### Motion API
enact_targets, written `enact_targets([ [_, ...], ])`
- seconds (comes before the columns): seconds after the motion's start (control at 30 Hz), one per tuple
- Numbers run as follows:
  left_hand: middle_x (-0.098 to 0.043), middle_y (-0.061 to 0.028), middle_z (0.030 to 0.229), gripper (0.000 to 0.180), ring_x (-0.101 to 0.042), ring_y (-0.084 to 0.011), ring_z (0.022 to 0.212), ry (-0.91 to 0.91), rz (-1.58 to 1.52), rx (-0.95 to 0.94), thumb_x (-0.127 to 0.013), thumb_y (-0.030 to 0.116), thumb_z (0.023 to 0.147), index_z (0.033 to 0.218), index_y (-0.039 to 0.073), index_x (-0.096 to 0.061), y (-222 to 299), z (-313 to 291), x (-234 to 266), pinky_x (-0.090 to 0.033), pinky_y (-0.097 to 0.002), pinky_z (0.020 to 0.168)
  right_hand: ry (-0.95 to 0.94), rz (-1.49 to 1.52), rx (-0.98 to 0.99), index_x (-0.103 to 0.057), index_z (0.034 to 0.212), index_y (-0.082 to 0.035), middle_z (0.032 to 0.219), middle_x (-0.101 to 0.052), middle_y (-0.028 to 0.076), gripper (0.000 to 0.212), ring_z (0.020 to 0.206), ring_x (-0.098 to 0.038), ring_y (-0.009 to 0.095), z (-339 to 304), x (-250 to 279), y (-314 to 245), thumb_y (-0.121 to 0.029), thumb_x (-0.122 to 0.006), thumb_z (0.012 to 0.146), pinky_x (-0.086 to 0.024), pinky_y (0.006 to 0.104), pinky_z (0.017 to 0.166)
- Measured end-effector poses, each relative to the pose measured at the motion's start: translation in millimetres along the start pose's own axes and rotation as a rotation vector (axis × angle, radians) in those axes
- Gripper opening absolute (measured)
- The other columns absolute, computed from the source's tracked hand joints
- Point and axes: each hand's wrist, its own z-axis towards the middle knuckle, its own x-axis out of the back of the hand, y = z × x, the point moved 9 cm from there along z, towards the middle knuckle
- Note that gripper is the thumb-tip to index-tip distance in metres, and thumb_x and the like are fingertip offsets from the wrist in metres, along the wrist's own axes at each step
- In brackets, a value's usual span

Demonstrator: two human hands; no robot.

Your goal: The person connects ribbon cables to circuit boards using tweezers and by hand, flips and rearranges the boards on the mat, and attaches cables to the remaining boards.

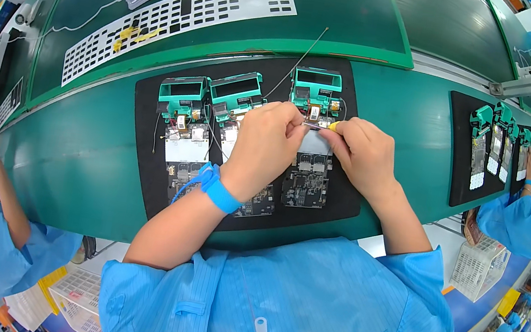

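Right hand [366, 155]: fingers clamped on yellow-tipped tool [325, 125]
Left hand [263, 143]: fingers curled together, steadying tool tip
Risk: tip may slip onto circuit board [305, 181] beneath fingers, scratching it

Both bare forearms extend forward from short blue sleeves and converge toward the middle. The left hand [263, 143] is held knuckles up, fingers curled inward, with a blue band around its wrist. The right hand [363, 155] sits just beside it, fingers bent, thumb and forefinger pinched together. The fingertips of both hands nearly meet.
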Motion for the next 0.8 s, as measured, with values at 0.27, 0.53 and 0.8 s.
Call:
enact_targets([
  [0.27,-0.06,-0.0165,0.079,0.018,-0.062,-0.0324,0.069,-0.004,0.053,-0.008,-0.068,0.002,0.079,0.094,-0.002,-0.059,3.5,-3.9,-1.7,-0.048,-0.0425,0.062,0.028,-0.247,0.153,-0.058,0.075,-0.009,0.066,-0.054,0.003,0.022,0.058,-0.055,0.02,0.0,-2.9,-7.0,-0.017,-0.078,0.077,-0.043,0.0324,0.051],
  [0.53,-0.06,-0.0164,0.085,0.013,-0.061,-0.0367,0.073,0.045,0.048,-0.067,-0.062,0.0,0.083,0.096,-0.001,-0.061,6.1,-4.8,0.5,-0.049,-0.0438,0.064,-0.014,-0.244,0.239,-0.057,0.076,-0.009,0.066,-0.053,0.003,0.022,0.057,-0.055,0.02,6.2,-3.2,-8.7,-0.018,-0.077,0.079,-0.043,0.0332,0.049],
  [0.8,-0.058,-0.0151,0.084,0.01,-0.061,-0.0358,0.071,0.07,0.082,-0.104,-0.062,0.001,0.085,0.094,0.0,-0.061,8.0,-4.5,-1.9,-0.05,-0.0428,0.06,-0.099,-0.012,0.154,-0.06,0.074,-0.007,0.064,-0.057,0.006,0.022,0.057,-0.057,0.024,13.0,-8.2,16.9,-0.018,-0.078,0.078,-0.043,0.035,0.049],
])
